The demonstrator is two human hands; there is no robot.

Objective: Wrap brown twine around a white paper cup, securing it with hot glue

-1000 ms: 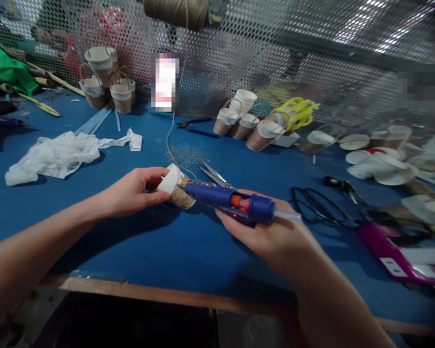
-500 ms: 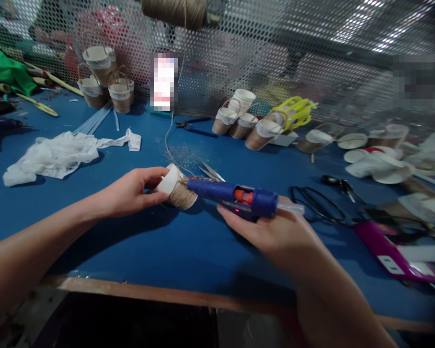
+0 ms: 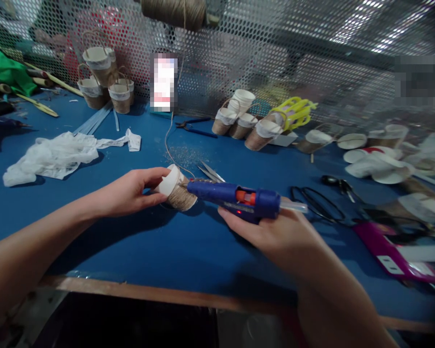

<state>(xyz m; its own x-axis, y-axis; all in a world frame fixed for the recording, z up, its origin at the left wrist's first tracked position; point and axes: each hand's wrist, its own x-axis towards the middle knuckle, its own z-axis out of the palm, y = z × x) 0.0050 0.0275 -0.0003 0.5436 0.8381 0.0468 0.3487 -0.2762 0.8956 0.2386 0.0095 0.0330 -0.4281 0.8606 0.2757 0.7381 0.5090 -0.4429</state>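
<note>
My left hand [image 3: 145,191] grips a small white paper cup [image 3: 170,181] by its rim, tilted on its side over the blue table. Brown twine [image 3: 183,197] is wound around the lower part of the cup. My right hand [image 3: 271,232] is wrapped around a blue hot glue gun [image 3: 232,194] with a clear glue stick in its back end and a small red light lit. The gun's nozzle is at the wound twine; whether it touches cannot be made out. A strand runs from the cup up to a twine spool [image 3: 176,12]. Behind the gun lie scissors [image 3: 210,171].
White lace [image 3: 54,154] lies crumpled at left. Finished twine-wrapped cups with handles [image 3: 121,96] stand at the back left, others [image 3: 264,133] at the back right. Blue-handled pliers [image 3: 199,129] lie near the mesh. At right are black cables [image 3: 317,205] and a purple power strip [image 3: 391,256].
The glue gun and my right hand have shifted very slightly to the right. My left hand and the cup stay nearly in place.
</note>
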